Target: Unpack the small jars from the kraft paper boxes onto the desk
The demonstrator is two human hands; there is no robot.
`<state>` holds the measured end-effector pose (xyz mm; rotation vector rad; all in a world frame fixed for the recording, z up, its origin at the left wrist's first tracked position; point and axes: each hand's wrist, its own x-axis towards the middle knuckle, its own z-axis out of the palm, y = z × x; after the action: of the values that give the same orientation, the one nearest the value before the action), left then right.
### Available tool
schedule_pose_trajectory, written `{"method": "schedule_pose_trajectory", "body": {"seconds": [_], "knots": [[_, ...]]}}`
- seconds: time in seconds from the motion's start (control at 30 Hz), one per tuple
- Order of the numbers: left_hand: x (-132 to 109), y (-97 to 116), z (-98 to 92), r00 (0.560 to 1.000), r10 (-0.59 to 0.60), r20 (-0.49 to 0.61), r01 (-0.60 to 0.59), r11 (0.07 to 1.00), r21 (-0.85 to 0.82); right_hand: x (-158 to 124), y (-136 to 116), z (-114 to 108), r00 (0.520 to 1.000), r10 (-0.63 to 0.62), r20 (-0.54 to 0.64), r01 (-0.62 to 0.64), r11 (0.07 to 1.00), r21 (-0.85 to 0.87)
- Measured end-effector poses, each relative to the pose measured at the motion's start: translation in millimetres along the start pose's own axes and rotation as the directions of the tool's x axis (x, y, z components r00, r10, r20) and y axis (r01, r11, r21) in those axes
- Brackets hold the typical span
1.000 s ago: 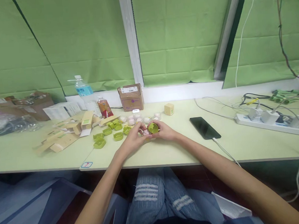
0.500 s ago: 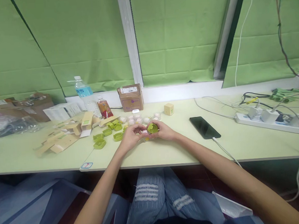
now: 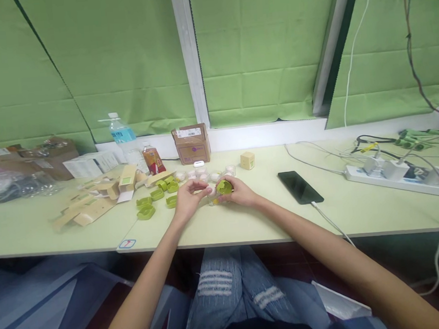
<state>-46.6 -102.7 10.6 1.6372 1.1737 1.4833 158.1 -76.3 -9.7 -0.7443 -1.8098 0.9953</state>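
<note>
Above the front middle of the table, my right hand (image 3: 240, 192) is closed around a small olive-green plastic holder (image 3: 224, 186) with a scalloped opening facing me. Facing it, my left hand (image 3: 187, 199) curls its fingers, with the thumb against a small whitish round piece (image 3: 211, 189); the fingers partly cover it. Just below sits a small clear container (image 3: 213, 200) with a yellow spot, between the two hands. Several similar green holders (image 3: 146, 212) lie to the left of my left hand. Behind my hands stand several small clear tubs with pale pink contents (image 3: 204, 177).
Opened cardboard packaging (image 3: 94, 206) is heaped at left, near a water bottle (image 3: 123, 136) and a drink bottle (image 3: 153, 160). A brown carton (image 3: 191, 145) and a small tan box (image 3: 248, 160) stand behind. At right are a phone (image 3: 301, 187) on a cable and a power strip (image 3: 393, 181).
My left hand has shifted slightly left and its fingers have loosened a little, showing more of the whitish piece. My right hand stays in place with the green holder.
</note>
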Motion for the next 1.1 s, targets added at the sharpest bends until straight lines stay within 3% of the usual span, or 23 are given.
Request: {"method": "schedule_pose_trajectory", "body": {"seconds": [0.13,0.23,0.3,0.43,0.53,0.63,0.73,0.93,1.1], "knots": [[2,-5,-2.0,0.991,-0.081,-0.107,0.057,0.976,-0.208,0,5,2,0.999,-0.009,-0.049,0.009,1.0,-0.016],[3,-3,-5.8,0.965,-0.227,-0.131,0.144,0.878,-0.456,0,7,4,0.993,-0.019,-0.114,0.013,0.998,-0.055],[4,2,-7.9,0.929,-0.359,-0.086,0.236,0.757,-0.609,0,8,6,0.987,0.012,-0.157,-0.018,0.999,-0.039],[3,17,-4.6,0.805,-0.591,0.06,0.39,0.45,-0.803,-3,5,4,0.958,0.099,-0.268,-0.108,0.994,-0.019],[-3,30,5.0,0.762,-0.629,0.155,0.429,0.311,-0.848,-6,0,0,0.935,0.116,-0.336,-0.169,0.977,-0.131],[-11,40,16.7,0.734,-0.64,0.228,0.473,0.241,-0.847,-8,-5,-2,0.926,0.17,-0.338,-0.245,0.95,-0.194],[-18,43,27.0,0.722,-0.638,0.269,0.534,0.266,-0.803,-8,-8,-1,0.918,0.21,-0.336,-0.275,0.949,-0.157],[-25,42,38.6,0.825,-0.509,0.244,0.524,0.53,-0.667,-5,-9,-1,0.938,0.244,-0.247,-0.254,0.967,-0.01],[-30,35,40.9,0.834,-0.436,0.339,0.55,0.603,-0.578,-2,-8,-4,0.916,0.333,-0.225,-0.324,0.943,0.076]]}}
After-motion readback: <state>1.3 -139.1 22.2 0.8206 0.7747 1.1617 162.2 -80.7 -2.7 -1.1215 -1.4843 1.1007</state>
